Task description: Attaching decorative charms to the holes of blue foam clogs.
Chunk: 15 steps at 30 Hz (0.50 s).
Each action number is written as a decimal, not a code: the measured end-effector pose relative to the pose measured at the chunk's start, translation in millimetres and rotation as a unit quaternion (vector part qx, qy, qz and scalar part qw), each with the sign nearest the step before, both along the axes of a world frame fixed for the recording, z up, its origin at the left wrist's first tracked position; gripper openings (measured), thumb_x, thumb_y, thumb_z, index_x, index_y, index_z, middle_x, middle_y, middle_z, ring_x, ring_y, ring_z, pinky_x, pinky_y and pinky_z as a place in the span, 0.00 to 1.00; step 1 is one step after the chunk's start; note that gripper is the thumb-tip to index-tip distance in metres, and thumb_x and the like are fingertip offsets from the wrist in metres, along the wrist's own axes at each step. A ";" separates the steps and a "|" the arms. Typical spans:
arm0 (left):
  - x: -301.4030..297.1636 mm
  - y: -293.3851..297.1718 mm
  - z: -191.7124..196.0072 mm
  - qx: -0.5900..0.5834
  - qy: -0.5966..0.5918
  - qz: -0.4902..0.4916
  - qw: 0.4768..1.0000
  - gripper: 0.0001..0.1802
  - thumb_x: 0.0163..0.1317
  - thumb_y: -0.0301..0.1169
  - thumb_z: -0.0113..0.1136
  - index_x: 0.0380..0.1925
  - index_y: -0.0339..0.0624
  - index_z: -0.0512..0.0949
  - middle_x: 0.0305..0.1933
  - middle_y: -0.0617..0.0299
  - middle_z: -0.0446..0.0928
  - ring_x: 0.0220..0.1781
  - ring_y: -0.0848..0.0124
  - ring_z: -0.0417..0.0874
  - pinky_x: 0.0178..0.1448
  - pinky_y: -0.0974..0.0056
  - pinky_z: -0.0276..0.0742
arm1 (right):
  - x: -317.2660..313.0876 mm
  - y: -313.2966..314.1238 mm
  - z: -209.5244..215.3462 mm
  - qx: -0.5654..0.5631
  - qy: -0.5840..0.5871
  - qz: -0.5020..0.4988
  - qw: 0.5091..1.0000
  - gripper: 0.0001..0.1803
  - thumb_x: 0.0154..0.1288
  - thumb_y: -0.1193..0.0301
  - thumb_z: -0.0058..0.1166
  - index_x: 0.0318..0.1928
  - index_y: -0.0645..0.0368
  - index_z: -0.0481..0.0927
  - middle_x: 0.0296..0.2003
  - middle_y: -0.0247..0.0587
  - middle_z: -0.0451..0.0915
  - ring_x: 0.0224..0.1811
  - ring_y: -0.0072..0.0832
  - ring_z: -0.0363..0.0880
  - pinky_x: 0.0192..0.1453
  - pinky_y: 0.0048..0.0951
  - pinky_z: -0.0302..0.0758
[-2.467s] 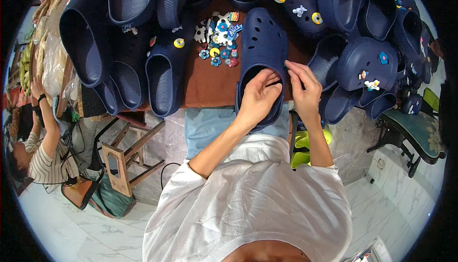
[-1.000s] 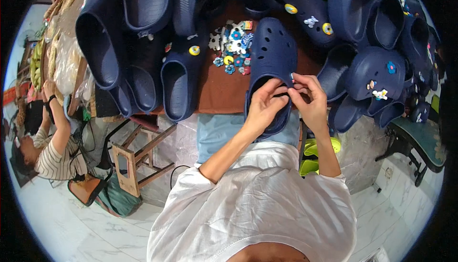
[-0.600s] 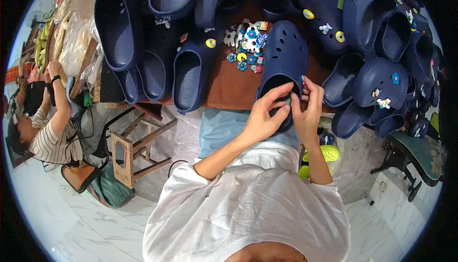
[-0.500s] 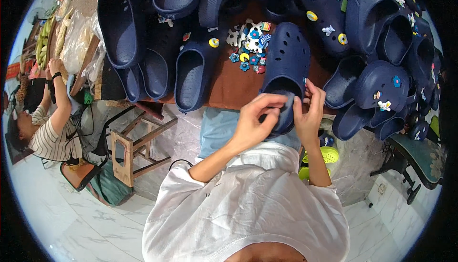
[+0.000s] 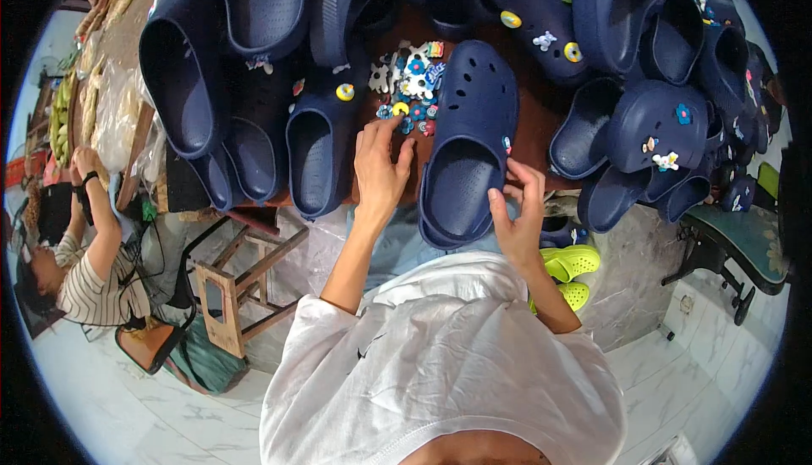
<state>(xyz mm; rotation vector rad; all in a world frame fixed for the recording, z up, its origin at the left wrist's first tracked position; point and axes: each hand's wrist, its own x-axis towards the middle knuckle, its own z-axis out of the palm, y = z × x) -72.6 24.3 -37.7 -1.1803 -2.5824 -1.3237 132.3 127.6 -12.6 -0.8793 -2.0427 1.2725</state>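
Note:
A navy foam clog lies at the table's front edge, toe pointing away from me. One small light-coloured charm sits on its right side. My right hand is beside that side of the clog, thumb and fingers apart, gripping nothing. Left of the clog, my left hand reaches out with fingers spread. Its index fingertip is at the near edge of a pile of colourful shoe charms: flowers, white figures, round pieces. Whether that fingertip touches a charm I cannot tell.
More navy clogs crowd both sides, including an upright one at left and a charm-decorated one at right. Beneath the brown table are lime-green clogs. A wooden stool stands left. Another person works at far left.
My left hand has left the clog's opening and moved up and left to the charm pile. My right hand has drawn slightly down from the charm on the clog's side.

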 end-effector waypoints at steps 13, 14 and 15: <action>0.6 0.6 5.7 0.080 -0.195 0.069 0.975 0.07 0.66 0.27 0.62 0.42 0.38 0.81 0.32 0.62 0.81 0.31 0.78 0.79 0.32 0.69 0.75 | -0.2 15.3 14.0 0.059 0.004 -0.027 0.998 0.20 0.62 0.73 0.61 0.54 0.61 0.76 0.51 0.47 0.71 0.50 0.36 0.75 0.48 0.30 0.76; 1.9 -0.8 12.2 0.120 -0.246 0.079 0.959 0.07 0.67 0.28 0.60 0.42 0.37 0.80 0.32 0.64 0.82 0.32 0.80 0.79 0.34 0.70 0.75 | -2.2 19.2 18.2 0.078 0.007 -0.024 0.997 0.18 0.62 0.74 0.61 0.52 0.60 0.78 0.50 0.47 0.72 0.49 0.35 0.75 0.47 0.30 0.76; 3.1 -2.0 16.4 0.134 -0.250 0.078 0.956 0.06 0.69 0.27 0.58 0.41 0.36 0.80 0.34 0.66 0.81 0.34 0.81 0.78 0.38 0.71 0.76 | -7.0 20.6 26.8 0.104 0.012 -0.025 0.994 0.15 0.62 0.75 0.61 0.50 0.60 0.79 0.45 0.45 0.75 0.45 0.35 0.77 0.45 0.29 0.76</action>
